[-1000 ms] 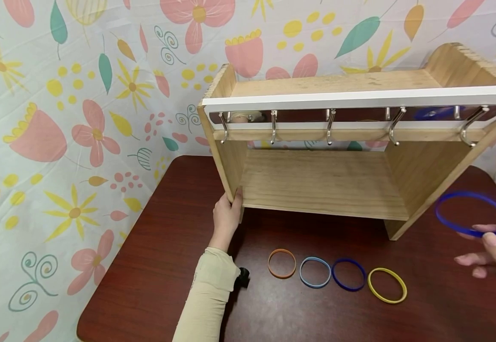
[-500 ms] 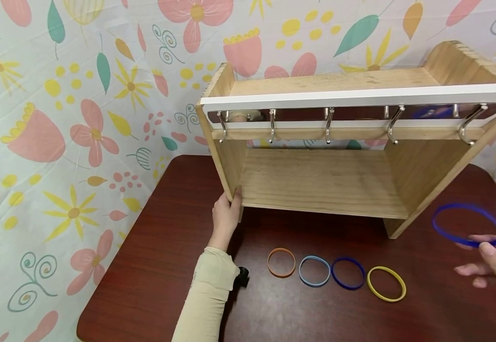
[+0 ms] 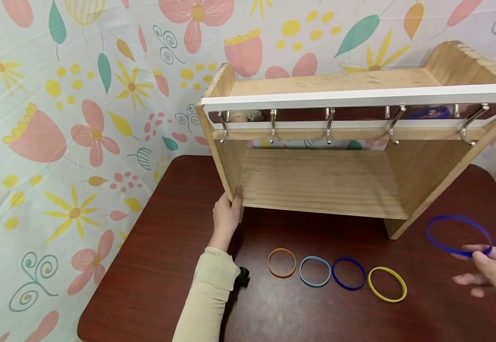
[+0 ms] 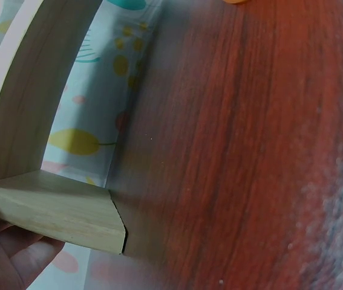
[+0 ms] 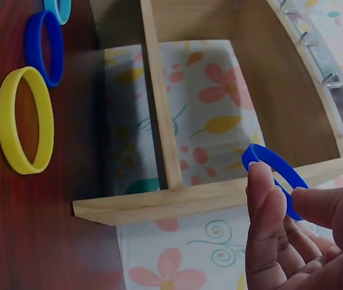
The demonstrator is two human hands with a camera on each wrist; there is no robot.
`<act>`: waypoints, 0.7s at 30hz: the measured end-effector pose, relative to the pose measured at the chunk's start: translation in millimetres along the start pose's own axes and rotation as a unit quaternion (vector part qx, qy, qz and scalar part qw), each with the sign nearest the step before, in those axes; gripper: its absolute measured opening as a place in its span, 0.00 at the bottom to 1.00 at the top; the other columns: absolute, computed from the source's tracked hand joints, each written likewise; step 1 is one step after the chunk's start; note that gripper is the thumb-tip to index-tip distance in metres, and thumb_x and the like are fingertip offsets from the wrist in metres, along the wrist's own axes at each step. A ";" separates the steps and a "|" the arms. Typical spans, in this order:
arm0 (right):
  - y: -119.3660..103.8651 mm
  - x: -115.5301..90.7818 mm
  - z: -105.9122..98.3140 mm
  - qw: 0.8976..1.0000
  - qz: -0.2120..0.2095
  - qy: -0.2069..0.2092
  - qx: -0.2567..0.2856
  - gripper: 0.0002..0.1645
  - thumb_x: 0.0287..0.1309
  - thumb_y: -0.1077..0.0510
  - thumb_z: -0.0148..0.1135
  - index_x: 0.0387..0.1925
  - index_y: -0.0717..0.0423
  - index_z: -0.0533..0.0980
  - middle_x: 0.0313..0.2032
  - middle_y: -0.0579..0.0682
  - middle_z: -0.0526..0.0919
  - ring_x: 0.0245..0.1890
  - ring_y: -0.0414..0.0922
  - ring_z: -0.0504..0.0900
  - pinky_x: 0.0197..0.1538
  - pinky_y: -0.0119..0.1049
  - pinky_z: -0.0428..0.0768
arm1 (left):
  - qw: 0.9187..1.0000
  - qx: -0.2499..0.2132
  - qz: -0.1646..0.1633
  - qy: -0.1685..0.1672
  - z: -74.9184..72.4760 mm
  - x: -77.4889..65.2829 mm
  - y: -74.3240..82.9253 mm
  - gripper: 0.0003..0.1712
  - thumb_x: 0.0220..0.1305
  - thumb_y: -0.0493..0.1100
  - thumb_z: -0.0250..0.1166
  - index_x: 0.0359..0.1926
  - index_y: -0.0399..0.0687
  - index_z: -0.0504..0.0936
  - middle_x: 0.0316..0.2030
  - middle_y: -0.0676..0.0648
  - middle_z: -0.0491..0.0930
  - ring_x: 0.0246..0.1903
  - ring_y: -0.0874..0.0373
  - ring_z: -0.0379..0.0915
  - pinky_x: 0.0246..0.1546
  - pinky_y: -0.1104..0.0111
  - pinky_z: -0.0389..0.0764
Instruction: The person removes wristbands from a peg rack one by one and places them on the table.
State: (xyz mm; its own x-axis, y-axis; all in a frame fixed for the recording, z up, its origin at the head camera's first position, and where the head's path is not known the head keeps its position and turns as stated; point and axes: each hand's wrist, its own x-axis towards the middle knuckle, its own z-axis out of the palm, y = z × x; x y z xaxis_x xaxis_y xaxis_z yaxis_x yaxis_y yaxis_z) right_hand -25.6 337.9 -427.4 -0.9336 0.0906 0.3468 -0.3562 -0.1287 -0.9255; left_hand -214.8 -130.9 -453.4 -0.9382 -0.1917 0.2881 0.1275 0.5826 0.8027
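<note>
My right hand (image 3: 493,273) pinches a blue wristband (image 3: 449,249) between thumb and fingers, right of the wooden shelf's lower right corner; the right wrist view shows the blue wristband (image 5: 274,163) from close by. My left hand (image 3: 226,213) grips the lower left side panel of the wooden shelf (image 3: 320,183), thumb on the inner face. A row of metal hooks (image 3: 329,126) runs along the white rail on the shelf's front, with no bands on them. On the table before the shelf lie an orange wristband (image 3: 269,266), a light blue one, a dark blue one and a yellow wristband (image 3: 404,289).
The dark red wooden table (image 3: 145,266) has rounded corners. Behind it hangs a flower-patterned cloth (image 3: 77,180). A black camera piece (image 3: 243,276) sits at the left wrist, beside the beige sleeve (image 3: 207,294).
My right hand has moved left and slightly down with the blue wristband. The left hand stays on the shelf's side panel, and the bands on the table lie as before.
</note>
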 end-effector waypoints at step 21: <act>5.7 -16.5 -6.5 0.981 0.102 0.008 -0.163 0.26 0.70 0.72 0.45 0.47 0.40 0.79 0.36 0.34 0.87 0.24 0.35 0.84 0.19 0.30 0.71 | 1.000 0.000 -0.007 0.001 0.2 0.1 1.4 0.26 0.72 0.63 0.50 0.25 0.51 0.72 0.18 0.49 0.72 0.18 0.54 0.68 0.20 0.63 0.71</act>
State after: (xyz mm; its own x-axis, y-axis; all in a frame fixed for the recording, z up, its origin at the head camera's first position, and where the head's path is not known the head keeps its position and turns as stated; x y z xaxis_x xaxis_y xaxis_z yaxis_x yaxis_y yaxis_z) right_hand -12.0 342.1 -439.3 -0.9824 0.1119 0.1494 -0.1284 0.1762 -0.9760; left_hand -214.9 -129.9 -452.4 -0.9396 -0.2009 0.2770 0.1136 0.5804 0.8064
